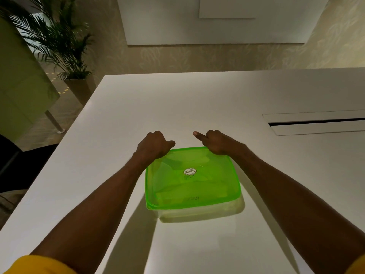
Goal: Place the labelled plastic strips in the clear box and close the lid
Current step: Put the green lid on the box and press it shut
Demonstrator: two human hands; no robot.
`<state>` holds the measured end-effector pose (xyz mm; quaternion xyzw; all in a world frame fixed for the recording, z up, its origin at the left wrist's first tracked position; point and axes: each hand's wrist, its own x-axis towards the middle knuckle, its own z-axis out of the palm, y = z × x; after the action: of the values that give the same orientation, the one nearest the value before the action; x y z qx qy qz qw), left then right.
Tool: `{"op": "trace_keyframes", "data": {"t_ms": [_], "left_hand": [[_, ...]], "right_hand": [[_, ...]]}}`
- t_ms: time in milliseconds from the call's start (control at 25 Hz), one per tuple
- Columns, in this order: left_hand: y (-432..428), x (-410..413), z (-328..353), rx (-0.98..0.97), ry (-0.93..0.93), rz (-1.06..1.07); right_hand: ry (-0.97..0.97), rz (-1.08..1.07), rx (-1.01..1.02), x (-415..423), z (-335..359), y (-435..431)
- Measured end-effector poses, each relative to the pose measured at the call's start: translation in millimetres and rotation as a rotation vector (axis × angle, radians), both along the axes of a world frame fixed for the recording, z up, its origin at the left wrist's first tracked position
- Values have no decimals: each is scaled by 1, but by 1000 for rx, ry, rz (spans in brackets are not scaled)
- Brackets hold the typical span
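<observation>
**Ana:** Hands first, from the head view. Why are both parked at the far edge of the lid (192,176)?

**Ben:** I'd judge they are pressing it home. The left hand (153,144) is curled nearly into a fist, with its heel and knuckles bearing on the far-left corner; it grips nothing that I can see. The right hand (214,142) rests on the far-right corner, mostly closed, with one finger (197,135) stuck out straight over the worktop (197,99). It also holds nothing.

**Ana:** And the clear box (197,213)?

**Ben:** It sits on the worktop just ahead of the person, between the forearms, with the green lid covering it edge to edge. The near edge looks seated on the rim. The far corners are hidden under the hands, so I cannot tell whether they have snapped down.

**Ana:** What about the labelled plastic strips (193,189)?

**Ben:** Pale long shapes show through the tinted lid, with handwriting on some of them. They lie inside the box, and none is on the worktop outside it.

**Ana:** So how far along is the task?

**Ben:** Near its end, I'd say. Weight on the two far corners makes sense if those are the last to be sealed, and the bare worktop gives the box a firm base to be pushed against. The oval sticker (190,171) in the lid's middle is untouched.
</observation>
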<state>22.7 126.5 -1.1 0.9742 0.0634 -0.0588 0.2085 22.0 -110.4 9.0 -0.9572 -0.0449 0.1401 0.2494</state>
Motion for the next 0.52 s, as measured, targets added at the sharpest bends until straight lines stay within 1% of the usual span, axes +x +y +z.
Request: {"op": "trace_keyframes", "data": {"t_ms": [120, 200, 320, 400, 440, 520], "left_hand": [[1, 4, -7, -36, -6, 17], [3, 6, -10, -83, 16, 36], [5, 7, -11, -147, 32, 30], [6, 4, -9, -184, 22, 39], [6, 1, -8, -202, 12, 55], [5, -4, -4, -198, -14, 86]], "right_hand": [[10, 55, -23, 2, -6, -2], [48, -5, -2, 1, -2, -1], [-2, 6, 22, 1, -3, 1], [-52, -47, 52, -2, -3, 0], [-37, -71, 59, -1, -5, -3], [-11, -91, -5, 1, -6, -2]]}}
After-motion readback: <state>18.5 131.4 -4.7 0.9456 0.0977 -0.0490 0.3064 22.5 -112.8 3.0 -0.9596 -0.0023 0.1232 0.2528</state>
